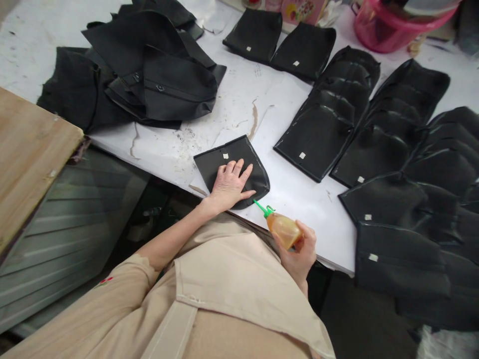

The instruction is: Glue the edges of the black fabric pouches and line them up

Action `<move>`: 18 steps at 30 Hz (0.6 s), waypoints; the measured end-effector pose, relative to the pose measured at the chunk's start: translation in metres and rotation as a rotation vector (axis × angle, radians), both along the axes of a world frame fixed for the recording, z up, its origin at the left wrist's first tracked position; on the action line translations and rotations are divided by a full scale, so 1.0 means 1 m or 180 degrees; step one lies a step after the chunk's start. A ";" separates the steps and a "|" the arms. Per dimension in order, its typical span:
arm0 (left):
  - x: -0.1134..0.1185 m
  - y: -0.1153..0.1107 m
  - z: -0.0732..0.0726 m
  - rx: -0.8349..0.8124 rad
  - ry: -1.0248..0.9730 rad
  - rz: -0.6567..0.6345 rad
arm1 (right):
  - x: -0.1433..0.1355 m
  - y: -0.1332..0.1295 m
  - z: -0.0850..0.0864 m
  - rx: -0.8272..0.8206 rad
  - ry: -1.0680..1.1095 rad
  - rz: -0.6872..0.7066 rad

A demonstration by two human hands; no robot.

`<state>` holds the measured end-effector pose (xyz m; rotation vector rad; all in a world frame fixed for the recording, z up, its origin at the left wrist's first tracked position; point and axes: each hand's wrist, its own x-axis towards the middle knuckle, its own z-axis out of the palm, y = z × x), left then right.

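Observation:
A black leather-like flap piece (209, 162) with a small pale sticker lies at the front edge of the white table. My left hand (231, 185) rests on it, palm down with the fingers spread. In my right hand (301, 257) is a squeeze glue bottle (285, 229) with amber contents and a green nozzle. The nozzle tip is at the rounded edge of the piece, close to my left thumb; whether it touches cannot be made out.
Overlapping rows of similar black pieces (318, 134) cover the right side of the table (239, 107). A heap of black pieces (149, 75) lies at the back left. A pink basin (385, 30) stands at the back right. A wooden board (33, 149) juts in at the left.

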<state>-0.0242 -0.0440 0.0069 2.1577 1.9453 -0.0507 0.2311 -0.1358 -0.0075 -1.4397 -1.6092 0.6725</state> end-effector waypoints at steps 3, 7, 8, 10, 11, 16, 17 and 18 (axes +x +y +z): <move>-0.021 -0.009 0.007 -0.0181 -0.0312 -0.0246 | 0.001 0.002 0.000 0.0008 0.0016 0.0007; -0.047 -0.024 -0.001 -0.0116 -0.0690 -0.0486 | 0.001 0.003 0.001 -0.0035 0.0095 0.0024; -0.050 -0.027 -0.005 -0.0067 -0.0740 -0.0494 | 0.001 0.002 0.002 -0.0035 0.0127 0.0046; -0.052 -0.032 -0.015 0.0040 -0.0808 -0.0482 | 0.000 0.002 0.003 -0.0015 0.0161 0.0079; -0.051 -0.033 -0.019 0.0091 -0.0822 -0.0473 | 0.000 0.002 0.004 -0.0001 0.0153 0.0088; -0.038 -0.031 -0.025 0.0248 -0.0744 -0.0371 | 0.002 0.006 0.003 0.0052 0.0109 0.0029; -0.035 -0.029 -0.025 0.0262 -0.0719 -0.0339 | 0.003 0.008 0.003 0.0064 0.0112 0.0006; -0.032 -0.027 -0.025 0.0270 -0.0696 -0.0306 | 0.004 0.010 0.002 0.0071 0.0114 -0.0018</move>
